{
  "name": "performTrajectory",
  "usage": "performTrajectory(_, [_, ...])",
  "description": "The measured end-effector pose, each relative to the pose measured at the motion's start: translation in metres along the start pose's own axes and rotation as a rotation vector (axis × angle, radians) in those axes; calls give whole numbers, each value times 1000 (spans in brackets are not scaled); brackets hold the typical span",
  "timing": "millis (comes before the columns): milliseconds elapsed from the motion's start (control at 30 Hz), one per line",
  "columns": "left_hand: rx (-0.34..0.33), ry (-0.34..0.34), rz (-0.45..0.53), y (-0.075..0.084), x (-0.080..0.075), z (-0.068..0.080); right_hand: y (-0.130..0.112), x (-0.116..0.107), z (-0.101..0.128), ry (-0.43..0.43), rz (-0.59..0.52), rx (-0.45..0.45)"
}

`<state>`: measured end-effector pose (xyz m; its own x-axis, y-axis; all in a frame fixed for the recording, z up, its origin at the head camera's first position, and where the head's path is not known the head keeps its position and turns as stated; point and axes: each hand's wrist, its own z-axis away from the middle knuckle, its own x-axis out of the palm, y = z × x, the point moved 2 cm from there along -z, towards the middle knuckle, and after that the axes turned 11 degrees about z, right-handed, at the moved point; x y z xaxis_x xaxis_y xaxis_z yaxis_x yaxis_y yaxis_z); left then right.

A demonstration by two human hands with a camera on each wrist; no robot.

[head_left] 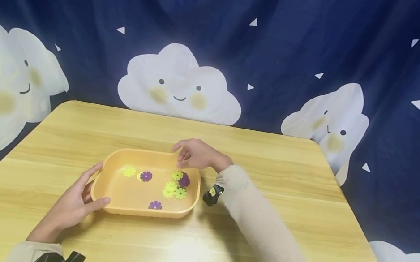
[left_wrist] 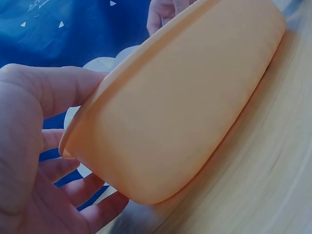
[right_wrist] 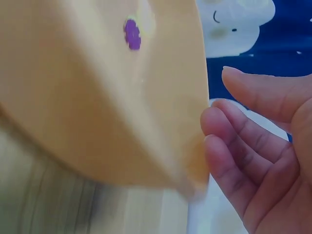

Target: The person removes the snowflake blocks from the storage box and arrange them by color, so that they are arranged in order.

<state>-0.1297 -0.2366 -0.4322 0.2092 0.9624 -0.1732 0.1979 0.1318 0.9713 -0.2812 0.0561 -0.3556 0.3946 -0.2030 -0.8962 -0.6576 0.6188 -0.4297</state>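
Note:
An orange plastic tray (head_left: 131,191) with raised sides rests on the table, holding several flat flower-shaped pieces. Some pieces are yellow-green, such as the one at the left (head_left: 129,171); others, like the purple flower piece (head_left: 146,176), are darker. My left hand (head_left: 70,205) grips the tray's left end, thumb at the near corner and fingers spread along the side. Over the back right corner is my right hand (head_left: 199,154), its fingers loosely bent. In the right wrist view its fingertips (right_wrist: 214,119) meet the tray's edge, while the thumb (right_wrist: 258,92) stands apart, with no piece between them.
The wooden table (head_left: 269,167) extends around the tray on all sides. Behind it hangs a dark blue curtain (head_left: 281,33) with white smiling clouds. A black strap (head_left: 212,195) is on the right sleeve, and another (head_left: 60,260) on the left.

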Motion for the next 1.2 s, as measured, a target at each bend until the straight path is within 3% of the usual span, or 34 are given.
performTrajectory(133, [3,5,38,1,-1,0,-8,5,-11,-40,0,4])
performTrajectory(433, [78,-12,91,0,-3,-1,-21,16,-32,-107,-32,-14])
performTrajectory(667, [81,-26,103,0,-3,-2,-27,30,-46,-198,-58,9])
performTrajectory(933, [65,-37,100,2,-3,0,-37,44,-57,-291,-23,-32])
performTrajectory(1200, [60,-56,80,1,-3,1,-39,55,-62,-361,40,40])
